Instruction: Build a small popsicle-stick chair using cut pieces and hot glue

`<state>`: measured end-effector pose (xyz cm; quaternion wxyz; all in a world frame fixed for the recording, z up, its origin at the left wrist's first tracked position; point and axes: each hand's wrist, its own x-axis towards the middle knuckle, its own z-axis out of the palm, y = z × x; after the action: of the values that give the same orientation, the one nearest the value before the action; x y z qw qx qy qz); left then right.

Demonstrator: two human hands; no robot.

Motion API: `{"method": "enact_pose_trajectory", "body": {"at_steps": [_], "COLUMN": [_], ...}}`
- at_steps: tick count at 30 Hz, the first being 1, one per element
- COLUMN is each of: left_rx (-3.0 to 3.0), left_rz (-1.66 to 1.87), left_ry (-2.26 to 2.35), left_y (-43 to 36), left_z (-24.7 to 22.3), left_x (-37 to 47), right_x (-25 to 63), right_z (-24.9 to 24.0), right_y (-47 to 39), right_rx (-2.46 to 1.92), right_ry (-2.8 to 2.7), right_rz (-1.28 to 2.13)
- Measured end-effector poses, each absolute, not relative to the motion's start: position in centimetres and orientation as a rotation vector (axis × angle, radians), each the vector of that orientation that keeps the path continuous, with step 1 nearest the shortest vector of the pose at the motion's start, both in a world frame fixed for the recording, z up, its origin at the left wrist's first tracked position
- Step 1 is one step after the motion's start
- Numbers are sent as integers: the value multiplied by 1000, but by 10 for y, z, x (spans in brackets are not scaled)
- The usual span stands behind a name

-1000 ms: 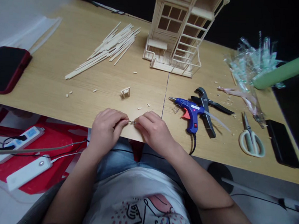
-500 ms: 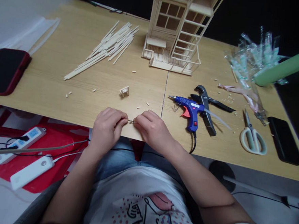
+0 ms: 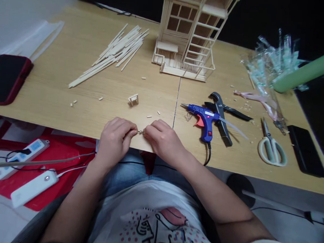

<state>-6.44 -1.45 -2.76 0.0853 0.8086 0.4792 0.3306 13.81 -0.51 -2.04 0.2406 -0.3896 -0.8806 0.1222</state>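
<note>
1. The blue glue gun [image 3: 206, 121] lay on the wooden table [image 3: 90, 122], its nozzle pointing left and a red light showing on its body.
2. Left of and nearer the person than the glue gun, at the table's near edge, a small metallic piece [image 3: 140, 132] was held between both hands; its exact form was too small to tell.
3. The left hand [image 3: 115, 138] pinched one end of it between thumb and forefinger.
4. The right hand [image 3: 164, 140] gripped the other end with its fingertips, the remaining fingers curled in.
5. Left of the glue gun stood a miniature wooden chair [image 3: 134, 100], with short stick offcuts [image 3: 149, 116] scattered around.
6. Farther back and left of the glue gun lay a loose pile of thin wooden sticks [image 3: 117, 51].
7. Behind the glue gun stood a model house [image 3: 179, 37] with a ladder.
8. Just beside the glue gun, partly behind it, lay a black cutter [image 3: 223, 122]; well to its right were scissors [image 3: 272, 149] with pale handles.
</note>
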Motion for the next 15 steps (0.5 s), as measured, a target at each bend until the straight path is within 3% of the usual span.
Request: {"method": "enact_pose_trajectory", "body": {"at_steps": [9, 15], "left_rx": [2328, 2118], "left_rz": [1068, 1330], "left_ry": [1407, 1549], "left_y": [-15, -22], "left_z": [-23, -21], "left_x": [-64, -58], "right_x": [138, 138], "right_z": [-23, -21], "right_y": [-7, -8], "right_rx": [-1086, -1115], "right_ry": [-2401, -2395], "right_rz": [284, 269]}}
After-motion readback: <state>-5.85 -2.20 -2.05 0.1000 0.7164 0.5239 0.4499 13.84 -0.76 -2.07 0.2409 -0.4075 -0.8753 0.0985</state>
